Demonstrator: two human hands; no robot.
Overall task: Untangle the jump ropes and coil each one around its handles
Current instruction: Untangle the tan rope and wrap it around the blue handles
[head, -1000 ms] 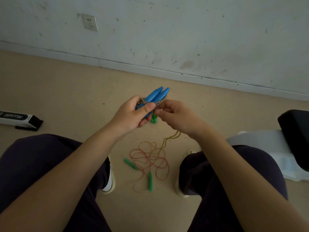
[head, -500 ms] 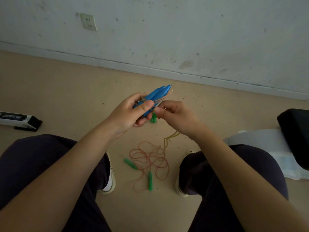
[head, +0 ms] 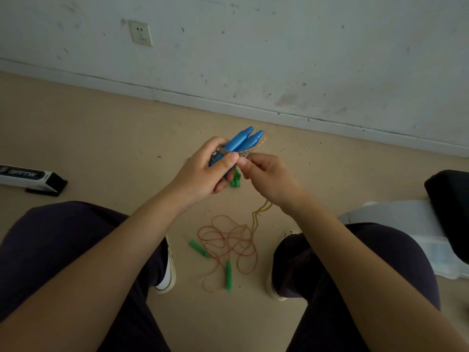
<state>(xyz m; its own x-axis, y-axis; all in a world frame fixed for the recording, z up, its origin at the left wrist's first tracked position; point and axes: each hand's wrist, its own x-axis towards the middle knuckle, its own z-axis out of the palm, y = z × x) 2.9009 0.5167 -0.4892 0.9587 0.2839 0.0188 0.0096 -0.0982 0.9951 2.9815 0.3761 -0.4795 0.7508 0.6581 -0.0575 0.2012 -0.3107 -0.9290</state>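
Observation:
My left hand (head: 205,171) grips two blue jump-rope handles (head: 243,139) held side by side, tips pointing up and right. A pale braided rope (head: 253,148) is wound around them. My right hand (head: 269,179) pinches that rope just right of the handles. On the floor between my feet lies a loose orange rope (head: 228,242) with two green handles (head: 199,248) (head: 229,275). A yellow-green rope (head: 261,210) trails down from below my right hand. Another green piece (head: 236,180) shows under my hands, mostly hidden.
A black and white box (head: 30,177) lies on the floor at left. A black seat (head: 449,207) and white plastic (head: 396,219) sit at right. My knees (head: 63,237) flank the ropes, with white shoes (head: 167,280) beside them. The wall with a socket (head: 140,33) is ahead.
My hands have shifted slightly up and right with the blue handles. The right hand has drawn the braided rope over the handles' tips. The floor ropes have not moved.

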